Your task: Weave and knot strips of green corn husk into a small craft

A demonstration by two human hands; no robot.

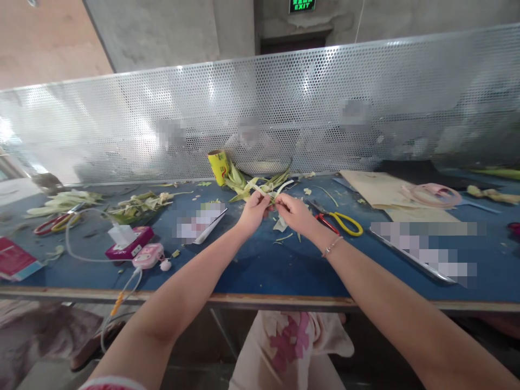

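Pale green corn husk strips [260, 187] are pinched between my two hands above the blue tabletop. My left hand [255, 210] is closed on the strips from the left, fingertips pressed together. From the right, my right hand [293, 211] grips them too, thumb and fingers closed. The hands are nearly touching, and strip ends stick out above them. Just behind lie more green husks [236, 179], beside a yellow can [219, 167]. Small husk scraps [281, 223] lie under my hands. To the right of my right hand rest pliers or scissors with red and yellow handles [345, 223].
A perforated metal screen [284, 108] stands along the table's back. Husk piles [140, 207], a purple tissue pack [130, 244], a pink case with a cable [148, 255] and red-yellow-handled scissors [54, 222] lie left. Brown paper [365, 187] and a blurred flat device [418, 254] lie right.
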